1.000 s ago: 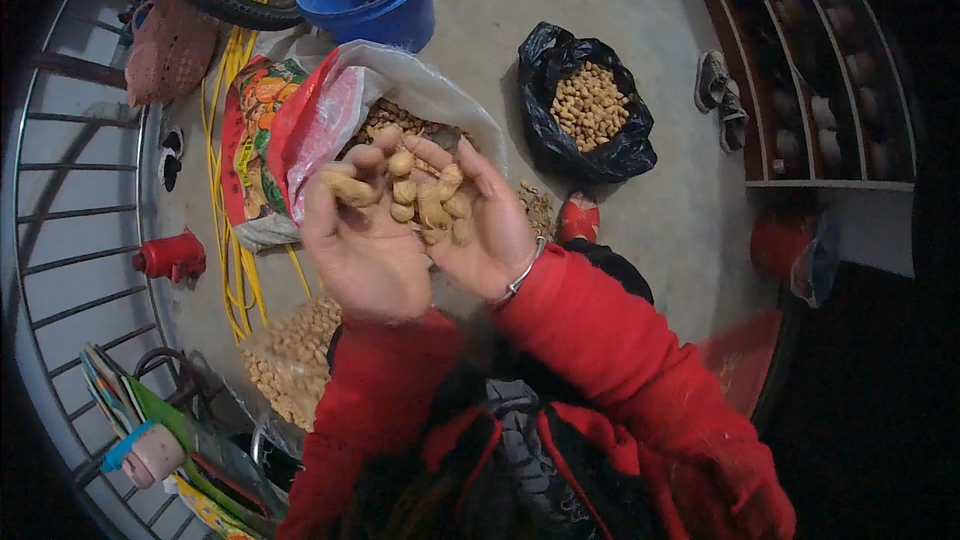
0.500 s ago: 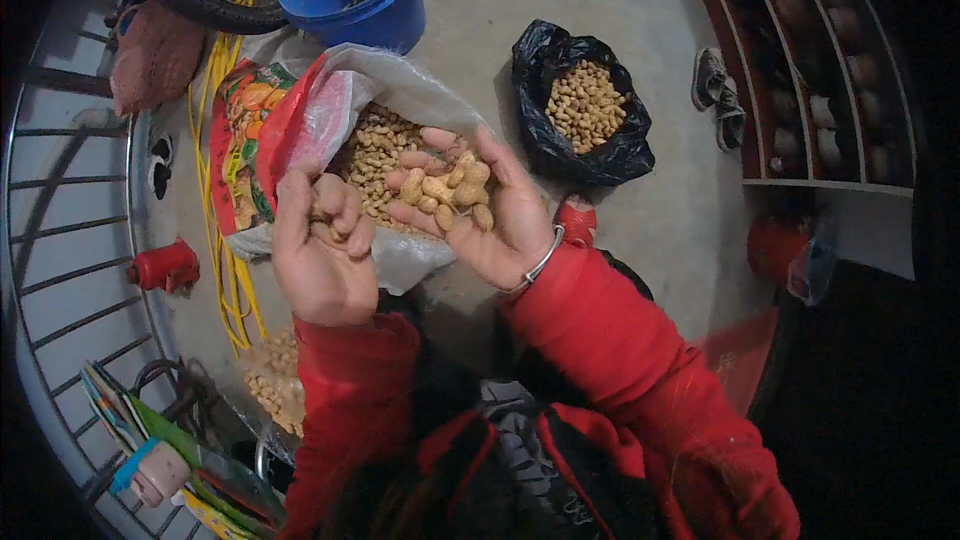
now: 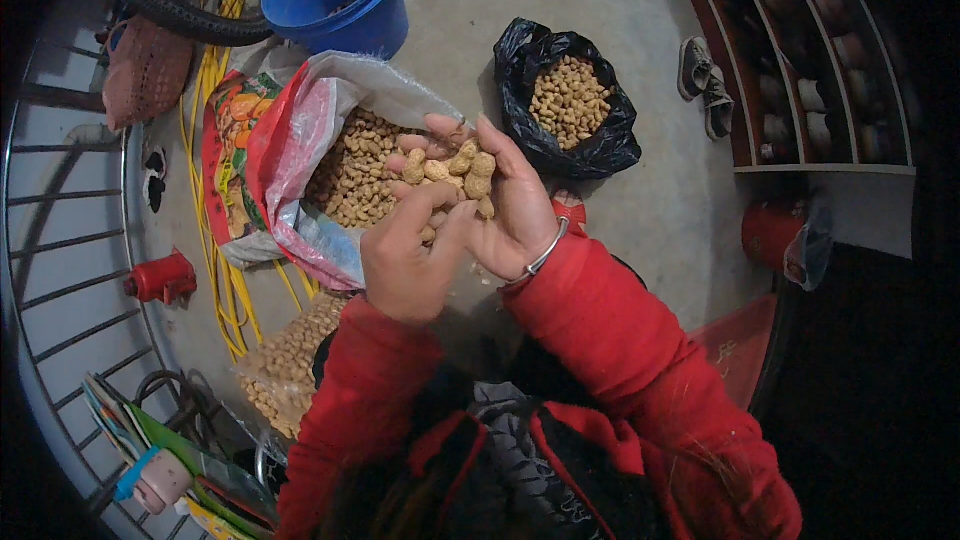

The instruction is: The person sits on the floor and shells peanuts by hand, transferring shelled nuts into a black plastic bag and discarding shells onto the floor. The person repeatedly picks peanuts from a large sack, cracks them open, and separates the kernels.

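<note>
Unshelled peanuts (image 3: 465, 172) lie in a small heap on my right hand (image 3: 515, 225), which is cupped palm up with its fingers curled beneath them. Against the near side of that heap, my left hand (image 3: 405, 260) pinches with thumb and forefinger; a peanut shows between the fingertips, though part of the pinch is hidden. Just beyond both hands a woven sack (image 3: 290, 155), red and white with printed pictures, gapes open, with many peanuts (image 3: 350, 175) inside. A black plastic bag (image 3: 515, 70) of peanuts stands farther right.
A blue bucket (image 3: 345, 20) stands behind the sack. By my left forearm is a clear bag of peanuts (image 3: 290, 360). Yellow cable (image 3: 215, 270) runs along the left, near a metal railing (image 3: 70, 270) and a red jack-like object (image 3: 165, 278). Shoes (image 3: 705, 85) lie beside a rack (image 3: 790, 165) at right.
My left hand has moved right from over the sack to the right palm, its fingers now pinching at the peanuts there. The right hand still holds its heap.
</note>
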Available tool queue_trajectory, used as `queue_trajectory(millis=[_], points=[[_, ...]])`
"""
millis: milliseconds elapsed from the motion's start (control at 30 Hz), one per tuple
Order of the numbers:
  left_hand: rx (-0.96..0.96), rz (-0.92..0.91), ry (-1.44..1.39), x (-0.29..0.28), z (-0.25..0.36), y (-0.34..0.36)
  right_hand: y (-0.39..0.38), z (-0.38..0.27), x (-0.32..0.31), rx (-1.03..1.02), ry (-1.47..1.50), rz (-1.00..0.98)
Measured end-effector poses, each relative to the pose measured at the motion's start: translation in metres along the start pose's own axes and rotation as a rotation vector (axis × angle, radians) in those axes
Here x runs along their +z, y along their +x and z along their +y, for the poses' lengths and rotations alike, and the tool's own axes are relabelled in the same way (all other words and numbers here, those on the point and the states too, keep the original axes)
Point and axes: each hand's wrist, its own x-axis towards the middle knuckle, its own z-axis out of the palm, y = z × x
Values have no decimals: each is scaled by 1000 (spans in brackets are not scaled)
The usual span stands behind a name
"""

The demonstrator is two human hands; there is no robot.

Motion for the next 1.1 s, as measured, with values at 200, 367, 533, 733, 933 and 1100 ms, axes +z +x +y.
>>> queue_trajectory(millis=[200, 367, 533, 733, 933, 1100], points=[[-128, 160, -209, -8, 5, 1, -1, -4, 0, 14, 25, 41], [-115, 262, -226, -22, -5, 5, -4, -6, -4, 44, -148, 137], [-154, 240, -301, -25, -5, 5, -4, -4, -4, 134, -286, 96], [-234, 208, -343, -28, -3, 5, -5, -9, -2, 119, -184, 78], [-228, -496, -116, -38, 6, -3, -5, -32, 0, 36, -231, 115], [-303, -5, -197, -28, 4, 5, -11, -27, 1, 134, -329, 37]])
